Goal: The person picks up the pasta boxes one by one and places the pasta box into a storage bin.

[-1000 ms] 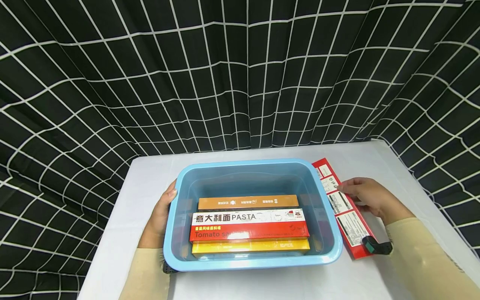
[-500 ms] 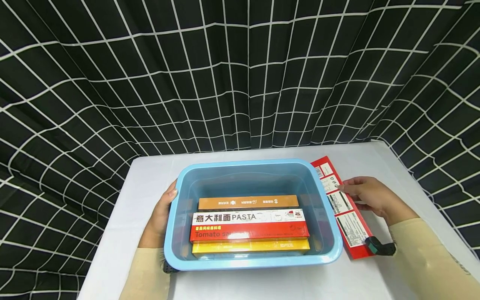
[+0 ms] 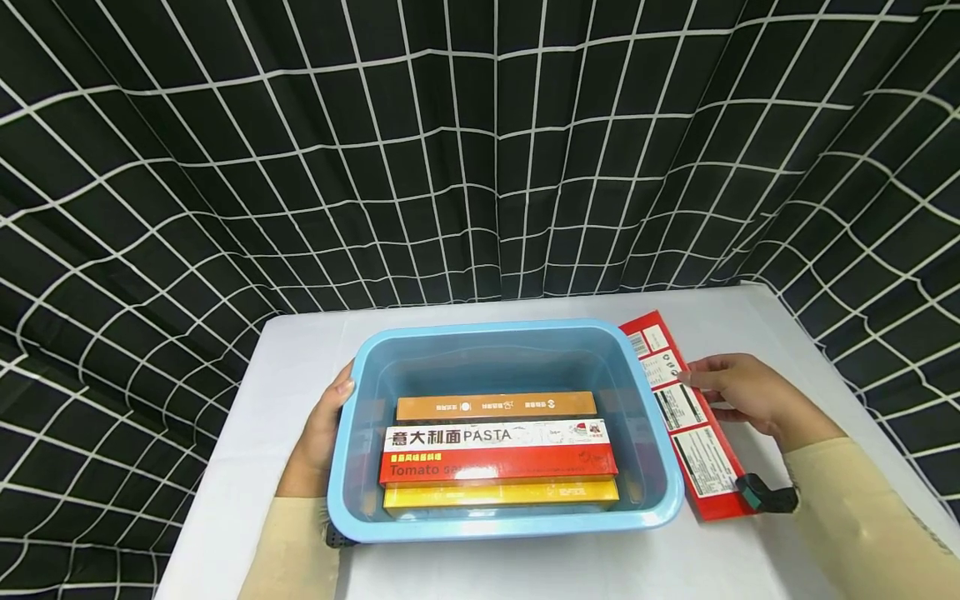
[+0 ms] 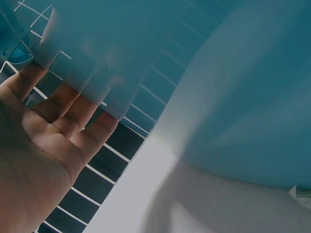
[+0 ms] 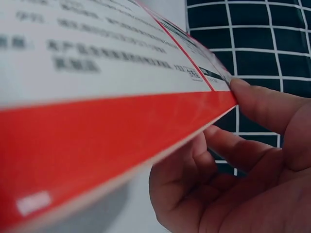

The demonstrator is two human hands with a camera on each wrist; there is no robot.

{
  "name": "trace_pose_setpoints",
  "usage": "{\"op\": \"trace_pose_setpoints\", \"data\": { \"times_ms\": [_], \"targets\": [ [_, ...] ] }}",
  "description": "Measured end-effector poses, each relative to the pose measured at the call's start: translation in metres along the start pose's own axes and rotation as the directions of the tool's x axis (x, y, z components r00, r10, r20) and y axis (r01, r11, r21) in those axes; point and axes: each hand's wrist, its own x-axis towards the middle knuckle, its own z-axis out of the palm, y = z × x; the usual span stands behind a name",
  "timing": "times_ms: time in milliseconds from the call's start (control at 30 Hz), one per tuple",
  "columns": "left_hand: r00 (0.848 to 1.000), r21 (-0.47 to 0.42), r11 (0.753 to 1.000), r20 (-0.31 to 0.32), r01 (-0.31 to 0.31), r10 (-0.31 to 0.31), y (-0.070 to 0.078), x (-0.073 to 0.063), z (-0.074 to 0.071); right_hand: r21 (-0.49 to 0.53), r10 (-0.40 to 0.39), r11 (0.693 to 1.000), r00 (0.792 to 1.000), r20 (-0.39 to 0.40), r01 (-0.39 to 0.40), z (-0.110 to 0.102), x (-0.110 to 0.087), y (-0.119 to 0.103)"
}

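Observation:
A light-blue plastic bin (image 3: 502, 529) stands on the table, with my left hand (image 3: 318, 433) at its left side. That hand grips the rim, its fingers partly seen through the blue wall in the left wrist view. Lying in the bin are a brown box (image 3: 495, 406), a red-and-white pasta box (image 3: 498, 462) printed "PASTA" and a yellow box (image 3: 498, 495). To the right of the bin, a flat red carton (image 3: 720, 506) with white label panels is pinched along its right edge by my right hand (image 3: 738, 396). Its upper left part is hidden behind the bin's rim.
The table (image 3: 540, 575) wears a white cloth. A black curtain (image 3: 480, 167) with a white grid surrounds its back and sides. A dark wrist strap (image 3: 767, 493) on the right arm overlaps the carton's lower end.
The red carton's top end has moved slightly up and its lower end slightly right, with my right hand and forearm shifting a little right. The left hand and bin are nearly unmoved.

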Motion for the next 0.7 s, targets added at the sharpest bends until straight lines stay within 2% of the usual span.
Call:
{"op": "trace_pose_setpoints", "data": {
  "times_ms": [700],
  "targets": [
    [1.0, -0.002, 1.0, -0.001, -0.001, 0.001, -0.0024, 0.0003, -0.0005, -0.048, -0.088, 0.995, 0.996, -0.002, 0.087, -0.0029, -0.0046, -0.0087]
  ]
}}
